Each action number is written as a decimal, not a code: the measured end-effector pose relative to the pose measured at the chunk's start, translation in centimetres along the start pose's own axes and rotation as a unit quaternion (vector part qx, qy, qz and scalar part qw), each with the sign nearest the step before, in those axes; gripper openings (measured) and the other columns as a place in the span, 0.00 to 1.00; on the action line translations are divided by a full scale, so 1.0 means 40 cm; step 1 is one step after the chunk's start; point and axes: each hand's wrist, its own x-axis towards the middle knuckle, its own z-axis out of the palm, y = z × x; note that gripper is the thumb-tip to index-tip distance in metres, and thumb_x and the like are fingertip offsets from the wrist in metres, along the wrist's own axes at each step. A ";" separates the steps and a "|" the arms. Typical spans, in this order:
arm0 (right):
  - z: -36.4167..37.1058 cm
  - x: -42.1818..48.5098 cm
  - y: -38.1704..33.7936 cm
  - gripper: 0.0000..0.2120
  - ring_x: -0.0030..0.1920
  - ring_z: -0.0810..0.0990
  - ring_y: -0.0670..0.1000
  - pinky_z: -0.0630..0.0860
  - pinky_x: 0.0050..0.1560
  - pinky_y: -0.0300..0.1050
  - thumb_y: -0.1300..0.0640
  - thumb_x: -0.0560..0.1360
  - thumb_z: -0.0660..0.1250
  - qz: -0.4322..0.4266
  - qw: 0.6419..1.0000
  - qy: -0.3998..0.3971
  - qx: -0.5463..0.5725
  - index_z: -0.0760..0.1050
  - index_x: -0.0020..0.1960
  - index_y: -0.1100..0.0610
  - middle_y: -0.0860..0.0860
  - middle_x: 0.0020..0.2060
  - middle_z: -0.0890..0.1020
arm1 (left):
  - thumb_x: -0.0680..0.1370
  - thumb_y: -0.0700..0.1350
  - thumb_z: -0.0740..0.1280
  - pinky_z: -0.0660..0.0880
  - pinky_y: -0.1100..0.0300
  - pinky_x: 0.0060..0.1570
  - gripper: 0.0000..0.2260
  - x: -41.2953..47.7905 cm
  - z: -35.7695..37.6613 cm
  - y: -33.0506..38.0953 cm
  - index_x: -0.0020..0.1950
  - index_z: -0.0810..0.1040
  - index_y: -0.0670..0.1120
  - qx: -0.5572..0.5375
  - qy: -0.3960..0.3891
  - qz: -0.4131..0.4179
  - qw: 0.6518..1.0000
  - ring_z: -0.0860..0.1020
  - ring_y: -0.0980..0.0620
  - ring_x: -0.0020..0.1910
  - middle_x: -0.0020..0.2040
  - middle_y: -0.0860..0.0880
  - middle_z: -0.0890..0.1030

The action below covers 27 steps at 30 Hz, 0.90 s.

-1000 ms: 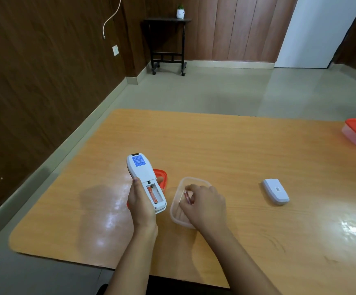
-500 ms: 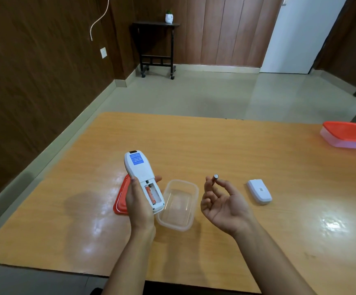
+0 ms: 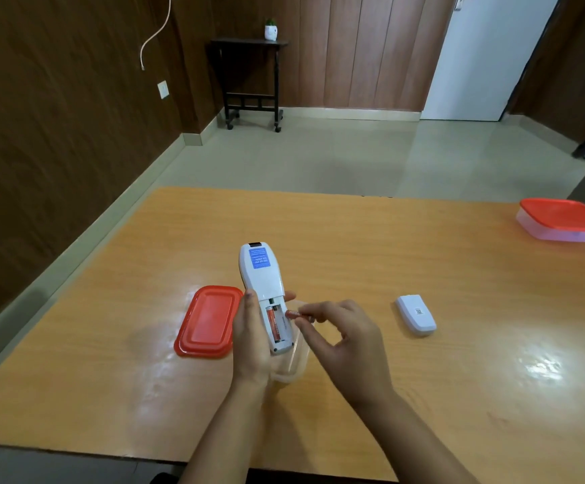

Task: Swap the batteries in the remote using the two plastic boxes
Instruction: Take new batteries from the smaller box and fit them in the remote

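Since a moment ago the right hand (image 3: 343, 340) has swung in towards the left and now pinches a loose battery (image 3: 293, 314) at the remote's (image 3: 265, 291) open compartment. The left hand (image 3: 252, 340) grips the remote, back up, over the clear box (image 3: 293, 370), with a seated battery (image 3: 274, 324) inside. Just left of that hand lies the red lid (image 3: 209, 321); the battery cover (image 3: 417, 314) lies right of the right hand.
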 end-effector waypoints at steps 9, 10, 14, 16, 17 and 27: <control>0.021 -0.013 -0.001 0.05 0.37 0.75 0.49 0.73 0.34 0.43 0.53 0.74 0.69 -0.140 0.983 0.006 -0.114 0.82 0.45 0.53 0.44 0.36 0.82 | 0.83 0.50 0.50 0.78 0.62 0.30 0.19 -0.008 -0.001 -0.004 0.66 0.73 0.44 -0.044 -0.044 -0.034 0.998 0.83 0.54 0.38 0.48 0.43 0.84; 0.022 -0.014 -0.001 0.05 0.37 0.75 0.49 0.73 0.35 0.43 0.52 0.75 0.69 -0.129 0.986 -0.006 -0.107 0.82 0.46 0.52 0.44 0.37 0.82 | 0.83 0.50 0.50 0.78 0.61 0.31 0.19 -0.006 -0.003 -0.006 0.66 0.72 0.45 -0.045 -0.045 -0.033 0.997 0.83 0.53 0.38 0.48 0.43 0.85; 0.020 -0.023 -0.002 0.09 0.43 0.76 0.46 0.74 0.38 0.41 0.51 0.75 0.66 -0.084 0.991 -0.079 -0.062 0.82 0.52 0.50 0.43 0.42 0.80 | 0.82 0.52 0.49 0.78 0.51 0.44 0.19 0.009 -0.012 -0.011 0.65 0.73 0.47 -0.047 -0.024 -0.049 0.997 0.83 0.47 0.44 0.47 0.45 0.86; 0.017 -0.028 -0.003 0.10 0.45 0.75 0.41 0.73 0.41 0.37 0.50 0.75 0.66 -0.042 0.995 -0.091 -0.021 0.81 0.54 0.48 0.41 0.43 0.78 | 0.83 0.51 0.49 0.78 0.52 0.44 0.20 0.009 -0.010 -0.016 0.63 0.75 0.44 -0.046 -0.024 -0.051 0.997 0.83 0.47 0.43 0.45 0.44 0.86; 0.014 -0.027 -0.003 0.11 0.44 0.75 0.39 0.72 0.41 0.33 0.49 0.74 0.66 -0.016 0.996 -0.089 0.005 0.81 0.55 0.47 0.39 0.43 0.77 | 0.83 0.51 0.49 0.78 0.52 0.44 0.20 0.007 -0.008 -0.020 0.62 0.75 0.43 -0.041 -0.028 -0.053 0.997 0.83 0.47 0.43 0.44 0.44 0.86; 0.016 -0.021 -0.026 0.10 0.39 0.81 0.47 0.76 0.40 0.40 0.55 0.73 0.71 0.395 0.838 -0.176 0.332 0.79 0.53 0.56 0.51 0.42 0.85 | 0.82 0.54 0.49 0.73 0.50 0.45 0.23 0.000 0.013 -0.025 0.65 0.74 0.42 -0.101 -0.028 -0.053 0.993 0.78 0.45 0.43 0.53 0.44 0.84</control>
